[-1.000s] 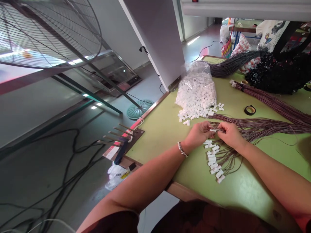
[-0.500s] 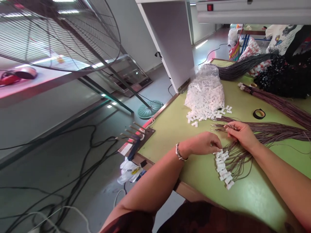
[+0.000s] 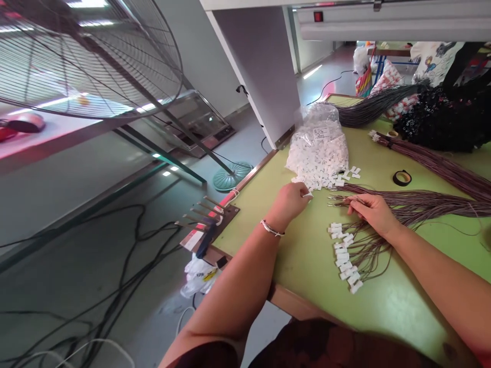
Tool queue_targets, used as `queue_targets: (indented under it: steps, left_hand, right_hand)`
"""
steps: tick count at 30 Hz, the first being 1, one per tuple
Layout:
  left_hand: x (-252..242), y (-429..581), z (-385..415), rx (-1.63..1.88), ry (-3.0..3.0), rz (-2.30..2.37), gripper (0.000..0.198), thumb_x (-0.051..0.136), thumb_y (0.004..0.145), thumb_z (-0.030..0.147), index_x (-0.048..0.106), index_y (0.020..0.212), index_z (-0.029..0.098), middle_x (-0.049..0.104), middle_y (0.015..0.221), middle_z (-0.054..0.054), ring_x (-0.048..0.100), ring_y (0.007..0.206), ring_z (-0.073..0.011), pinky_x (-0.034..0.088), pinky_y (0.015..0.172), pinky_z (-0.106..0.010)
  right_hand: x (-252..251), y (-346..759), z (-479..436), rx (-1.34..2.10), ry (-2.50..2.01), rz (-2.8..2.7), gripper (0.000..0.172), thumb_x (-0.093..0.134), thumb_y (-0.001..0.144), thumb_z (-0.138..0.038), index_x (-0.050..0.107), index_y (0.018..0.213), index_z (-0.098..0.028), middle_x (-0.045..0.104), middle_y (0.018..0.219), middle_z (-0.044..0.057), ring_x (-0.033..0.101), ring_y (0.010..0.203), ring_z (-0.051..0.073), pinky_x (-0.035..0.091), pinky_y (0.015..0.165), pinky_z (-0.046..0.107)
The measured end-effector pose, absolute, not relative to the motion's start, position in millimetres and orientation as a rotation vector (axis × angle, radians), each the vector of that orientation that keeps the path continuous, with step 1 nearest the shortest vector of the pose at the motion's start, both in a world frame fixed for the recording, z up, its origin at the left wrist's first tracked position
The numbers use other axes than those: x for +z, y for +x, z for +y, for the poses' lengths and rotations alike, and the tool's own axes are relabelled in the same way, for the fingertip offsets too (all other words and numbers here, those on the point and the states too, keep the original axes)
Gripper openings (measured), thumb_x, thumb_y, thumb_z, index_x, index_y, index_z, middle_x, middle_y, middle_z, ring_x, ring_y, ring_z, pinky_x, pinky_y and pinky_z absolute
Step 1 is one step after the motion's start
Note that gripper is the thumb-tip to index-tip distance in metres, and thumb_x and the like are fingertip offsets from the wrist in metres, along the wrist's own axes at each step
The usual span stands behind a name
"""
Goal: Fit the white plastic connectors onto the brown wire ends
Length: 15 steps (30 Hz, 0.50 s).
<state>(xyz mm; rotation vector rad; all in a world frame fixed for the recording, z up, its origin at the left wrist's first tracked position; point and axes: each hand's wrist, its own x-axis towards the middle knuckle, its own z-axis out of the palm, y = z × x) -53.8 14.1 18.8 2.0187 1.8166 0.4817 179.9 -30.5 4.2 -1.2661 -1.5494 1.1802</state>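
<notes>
My left hand [image 3: 292,203] is at the near edge of the loose connector pile, its fingers closed on a white connector [image 3: 308,194]. Behind it stands a clear plastic bag [image 3: 318,143] full of white connectors, some spilled at its mouth. My right hand [image 3: 370,210] pinches several brown wires [image 3: 339,201], their metal-tipped ends pointing left. Below the hands, a slanting row of white connectors [image 3: 342,258] joined to brown wires lies on the green table [image 3: 307,286]. A long bundle of brown wires [image 3: 429,201] runs to the right beyond my right hand.
Black tape [image 3: 402,178] lies behind my right hand. Another brown bundle [image 3: 433,161], dark wires [image 3: 372,107] and a black heap [image 3: 445,117] are farther back. A pegged rack [image 3: 215,225] sits at the table's left edge; a fan [image 3: 92,56] stands at the left.
My left hand has moved from the connector row up and left to the loose pile and closed on a connector. My right hand still holds wires. The view has shifted slightly.
</notes>
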Motion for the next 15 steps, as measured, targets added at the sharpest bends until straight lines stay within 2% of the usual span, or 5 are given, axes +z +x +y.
queue_targets:
  steps: [3, 6, 9, 15]
  left_hand:
    - [21, -55, 15, 0.603, 1.98, 1.857, 0.017, 0.058, 0.071, 0.027, 0.067, 0.081, 0.016, 0.065, 0.072, -0.004, 0.057, 0.066, -0.0175, 0.041, 0.06, -0.028]
    - [26, -55, 13, 0.825, 1.929, 1.797, 0.019, 0.058, 0.072, 0.03, 0.07, 0.079, 0.016, 0.065, 0.07, -0.004, 0.057, 0.065, -0.0166, 0.042, 0.061, -0.028]
    - [30, -49, 6, 1.016, 1.708, 1.611, 0.023, 0.061, 0.071, 0.033, 0.071, 0.081, 0.015, 0.064, 0.067, -0.003, 0.054, 0.058, -0.0133, 0.043, 0.058, -0.027]
    - [23, -25, -9, 0.851, 1.235, 1.1, 0.025, 0.068, 0.066, 0.029, 0.069, 0.084, 0.012, 0.057, 0.057, 0.001, 0.048, 0.046, -0.0062, 0.038, 0.046, -0.02]
  right_hand:
    - [5, 175, -31, 1.168, -1.296, -1.51, 0.024, 0.058, 0.074, -0.033, 0.065, 0.088, -0.015, 0.064, 0.061, 0.001, 0.034, 0.044, 0.007, 0.027, 0.044, 0.022]
    - [5, 171, -31, 1.124, -1.332, -1.494, 0.017, 0.058, 0.071, -0.032, 0.063, 0.075, -0.015, 0.057, 0.053, -0.002, 0.041, 0.047, 0.009, 0.031, 0.047, 0.023]
    - [5, 169, -30, 1.024, -1.363, -1.488, 0.019, 0.059, 0.071, -0.033, 0.063, 0.068, -0.015, 0.055, 0.056, -0.001, 0.045, 0.053, 0.011, 0.034, 0.052, 0.024]
    - [8, 169, -32, 1.005, -1.365, -1.475, 0.022, 0.059, 0.071, -0.036, 0.066, 0.069, -0.015, 0.058, 0.062, 0.001, 0.048, 0.059, 0.013, 0.037, 0.056, 0.026]
